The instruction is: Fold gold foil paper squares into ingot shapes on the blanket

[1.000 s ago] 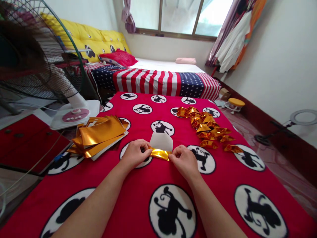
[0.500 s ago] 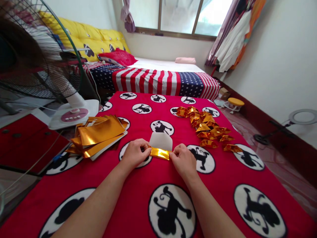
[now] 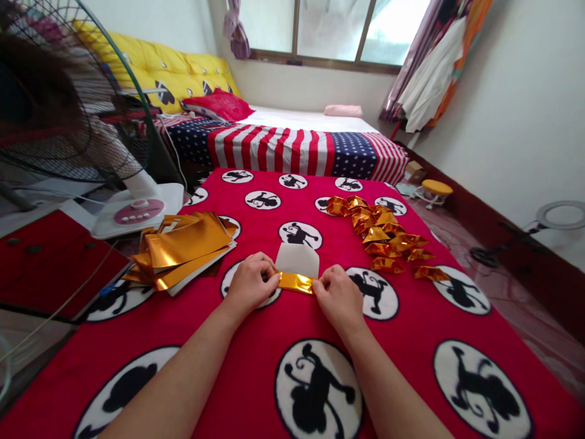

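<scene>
A sheet of gold foil paper (image 3: 296, 282) lies at the middle of the red cloth, its near edge folded over into a shiny gold band. Behind the band, the sheet's white side shows, with rounded far corners. My left hand (image 3: 253, 280) pinches the left end of the fold between thumb and fingers. At the right end, my right hand (image 3: 338, 296) pinches it the same way. Left of my hands is a stack of flat gold foil sheets (image 3: 183, 247), loosely fanned. Several folded gold paper ingots (image 3: 381, 235) sit in a cluster to the right.
The red cloth (image 3: 256, 378) has white circles with black monkey figures. An electric fan (image 3: 137, 210) stands at the left beside the stack. Beyond the cloth is a bed (image 3: 292, 149) with a striped cover. A yellow stool (image 3: 437, 187) and a ring light (image 3: 560, 214) are at the right.
Both hands keep their pinch on the folded paper and barely move. The whole view has shifted very slightly.
</scene>
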`<state>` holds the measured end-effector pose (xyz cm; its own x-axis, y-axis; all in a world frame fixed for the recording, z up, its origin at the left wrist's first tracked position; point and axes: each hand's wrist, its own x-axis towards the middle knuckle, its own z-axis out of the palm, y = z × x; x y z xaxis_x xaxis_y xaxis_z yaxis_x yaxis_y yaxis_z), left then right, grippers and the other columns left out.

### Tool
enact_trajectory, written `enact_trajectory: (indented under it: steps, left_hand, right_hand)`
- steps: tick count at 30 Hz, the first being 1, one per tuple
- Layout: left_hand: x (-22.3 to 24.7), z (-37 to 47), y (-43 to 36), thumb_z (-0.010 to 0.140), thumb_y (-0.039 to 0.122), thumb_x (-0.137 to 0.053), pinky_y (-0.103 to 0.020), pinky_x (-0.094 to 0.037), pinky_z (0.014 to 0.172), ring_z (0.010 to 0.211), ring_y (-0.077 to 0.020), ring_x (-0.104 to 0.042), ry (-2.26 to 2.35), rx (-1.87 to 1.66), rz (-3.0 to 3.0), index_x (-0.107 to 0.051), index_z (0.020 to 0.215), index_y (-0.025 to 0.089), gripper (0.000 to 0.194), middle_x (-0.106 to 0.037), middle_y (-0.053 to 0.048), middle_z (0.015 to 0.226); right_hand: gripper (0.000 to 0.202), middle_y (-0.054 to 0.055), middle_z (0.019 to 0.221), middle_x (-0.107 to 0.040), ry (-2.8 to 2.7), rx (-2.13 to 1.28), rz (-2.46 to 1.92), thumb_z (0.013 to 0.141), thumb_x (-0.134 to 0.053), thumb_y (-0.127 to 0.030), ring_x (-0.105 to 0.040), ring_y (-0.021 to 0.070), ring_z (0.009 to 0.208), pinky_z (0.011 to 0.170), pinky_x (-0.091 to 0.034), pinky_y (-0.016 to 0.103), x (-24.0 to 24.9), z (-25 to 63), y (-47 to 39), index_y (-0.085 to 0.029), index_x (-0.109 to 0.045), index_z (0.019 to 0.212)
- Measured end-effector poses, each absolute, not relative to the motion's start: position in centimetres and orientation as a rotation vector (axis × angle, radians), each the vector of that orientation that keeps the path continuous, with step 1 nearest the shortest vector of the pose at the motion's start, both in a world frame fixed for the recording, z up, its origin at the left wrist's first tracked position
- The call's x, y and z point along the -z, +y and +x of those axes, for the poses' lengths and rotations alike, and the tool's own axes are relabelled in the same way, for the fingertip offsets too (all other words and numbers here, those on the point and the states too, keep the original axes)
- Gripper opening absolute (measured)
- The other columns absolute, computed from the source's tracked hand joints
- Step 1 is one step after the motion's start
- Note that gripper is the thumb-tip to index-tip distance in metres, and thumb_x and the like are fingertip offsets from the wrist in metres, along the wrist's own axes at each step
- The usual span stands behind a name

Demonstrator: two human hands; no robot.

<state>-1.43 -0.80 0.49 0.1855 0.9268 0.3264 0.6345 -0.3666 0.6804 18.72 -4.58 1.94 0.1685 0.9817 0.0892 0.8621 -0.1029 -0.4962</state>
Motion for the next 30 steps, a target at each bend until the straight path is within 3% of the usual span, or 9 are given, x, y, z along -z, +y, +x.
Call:
enact_trajectory:
  steps: [30]
  left_hand:
    - [-0.06,-1.01,-1.20,0.075,0.017,-0.061,-0.036,-0.045,0.081,0.083,-0.0192,-0.056,1.647,-0.982,2.166,-0.051,0.054,0.019,0.024,-0.060,-0.005,0.083]
  right_hand:
    - [0.025,-0.001,0.080,-0.056,-1.757,-0.296,-2.038,0.084,-0.057,-0.032,-0.047,0.0106,0.064,0.056,-0.020,0.028,-1.76,18.45,-4.63,-0.019,-0.059,0.062]
